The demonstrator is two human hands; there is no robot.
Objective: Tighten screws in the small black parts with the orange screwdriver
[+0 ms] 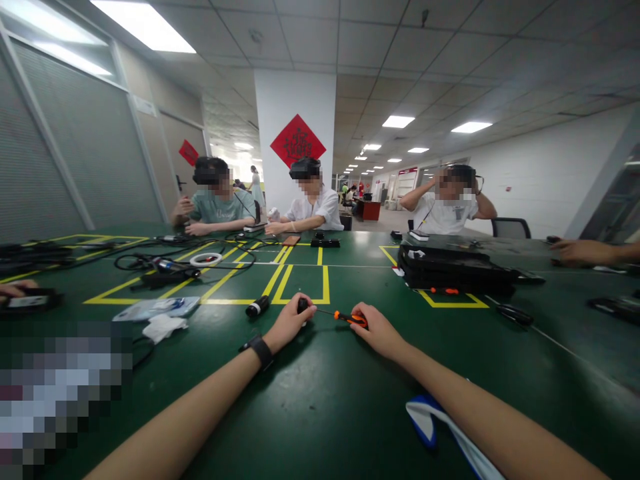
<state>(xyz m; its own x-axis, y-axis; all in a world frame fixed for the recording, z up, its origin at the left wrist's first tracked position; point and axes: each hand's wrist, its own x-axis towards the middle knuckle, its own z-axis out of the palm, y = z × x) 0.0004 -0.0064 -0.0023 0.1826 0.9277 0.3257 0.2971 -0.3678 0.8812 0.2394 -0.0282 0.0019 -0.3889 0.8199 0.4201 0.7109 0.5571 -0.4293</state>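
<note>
Over the middle of the green table [310, 393], my left hand [291, 321] is closed on a small black part [303, 305]; most of it hides behind my fingers, so its kind does not show. My right hand [376, 327] grips a screwdriver [343, 316] by its orange and black handle. The thin shaft points left, its tip close to the black part; whether they touch I cannot tell. Just left of my left hand lies a short black cylinder [257, 307] with a pale band. A blue and white strap [435, 420] lies under my right forearm.
Black cables [165, 267] and a white ring [205, 259] lie at the left, near a pale blue packet [157, 308] and a crumpled tissue [165, 327]. A black case [450, 267] stands at right. Several people sit around; one person's hand [575, 252] reaches in at right.
</note>
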